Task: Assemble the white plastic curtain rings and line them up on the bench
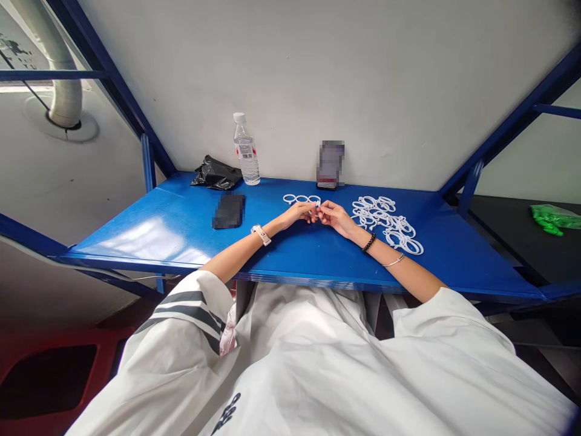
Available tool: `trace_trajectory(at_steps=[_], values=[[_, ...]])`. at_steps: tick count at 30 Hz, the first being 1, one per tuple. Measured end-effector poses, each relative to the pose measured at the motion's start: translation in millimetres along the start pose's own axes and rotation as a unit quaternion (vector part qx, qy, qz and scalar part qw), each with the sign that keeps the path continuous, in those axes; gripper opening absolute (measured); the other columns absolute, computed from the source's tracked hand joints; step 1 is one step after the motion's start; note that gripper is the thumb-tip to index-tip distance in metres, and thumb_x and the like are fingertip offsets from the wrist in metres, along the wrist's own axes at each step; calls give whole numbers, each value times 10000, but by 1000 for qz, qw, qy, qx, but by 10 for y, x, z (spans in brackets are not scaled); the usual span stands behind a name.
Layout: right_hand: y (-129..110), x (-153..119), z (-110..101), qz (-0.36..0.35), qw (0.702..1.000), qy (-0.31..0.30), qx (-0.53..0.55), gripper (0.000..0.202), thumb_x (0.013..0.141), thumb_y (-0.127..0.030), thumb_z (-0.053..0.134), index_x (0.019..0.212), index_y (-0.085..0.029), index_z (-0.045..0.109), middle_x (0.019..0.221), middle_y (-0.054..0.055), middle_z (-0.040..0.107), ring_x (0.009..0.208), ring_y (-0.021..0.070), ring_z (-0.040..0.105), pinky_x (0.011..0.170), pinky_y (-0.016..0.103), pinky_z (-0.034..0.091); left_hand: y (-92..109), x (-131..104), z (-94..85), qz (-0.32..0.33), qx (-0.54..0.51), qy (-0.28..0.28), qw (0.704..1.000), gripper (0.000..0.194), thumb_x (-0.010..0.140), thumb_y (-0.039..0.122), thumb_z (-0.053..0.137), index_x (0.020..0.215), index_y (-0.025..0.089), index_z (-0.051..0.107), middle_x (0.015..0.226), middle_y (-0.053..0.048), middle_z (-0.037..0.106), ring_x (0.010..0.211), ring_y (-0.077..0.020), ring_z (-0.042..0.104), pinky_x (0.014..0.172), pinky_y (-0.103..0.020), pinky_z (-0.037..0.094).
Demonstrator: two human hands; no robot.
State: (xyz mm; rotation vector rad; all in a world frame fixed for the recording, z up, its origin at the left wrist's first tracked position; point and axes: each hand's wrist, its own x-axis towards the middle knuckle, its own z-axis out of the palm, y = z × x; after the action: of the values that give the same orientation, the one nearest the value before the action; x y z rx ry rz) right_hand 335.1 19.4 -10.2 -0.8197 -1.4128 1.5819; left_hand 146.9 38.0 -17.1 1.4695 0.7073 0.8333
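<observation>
My left hand [300,213] and my right hand [334,217] meet over the middle of the blue table [290,254], fingertips closed together on a small white piece. A short row of white rings [302,198] lies just behind my left hand, its right end reaching my fingertips. The exact shape of the pinched part is hidden by the fingers. To the right of my right hand, a loose pile of several white rings [385,221] rests on the table.
A clear water bottle [247,158] and a crumpled black bag [216,174] stand at the back left, with a dark flat object [228,211] before them. A phone [330,165] leans on the wall. Green items in plastic [554,218] lie far right.
</observation>
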Motion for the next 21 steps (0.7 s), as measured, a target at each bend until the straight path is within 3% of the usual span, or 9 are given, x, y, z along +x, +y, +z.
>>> trace_trajectory(at_steps=[8,21], values=[[9,-24,34,-15,999,-24,-25,419,663,-555,847,776,-198,658,710,0,645,675,126,587,634,255,451,24,-36,-5,12,8,-23,1000,551,832,654,680,786,106,635,797,-73,690,697,-114,615,659,-250,475],[24,-20,21,-2,998,-53,-32,505,636,-652,857,726,-194,664,637,-2,606,652,140,581,608,256,435,-14,-42,-89,42,7,-89,995,524,840,631,698,814,109,730,822,-93,722,714,-130,632,709,-265,498]])
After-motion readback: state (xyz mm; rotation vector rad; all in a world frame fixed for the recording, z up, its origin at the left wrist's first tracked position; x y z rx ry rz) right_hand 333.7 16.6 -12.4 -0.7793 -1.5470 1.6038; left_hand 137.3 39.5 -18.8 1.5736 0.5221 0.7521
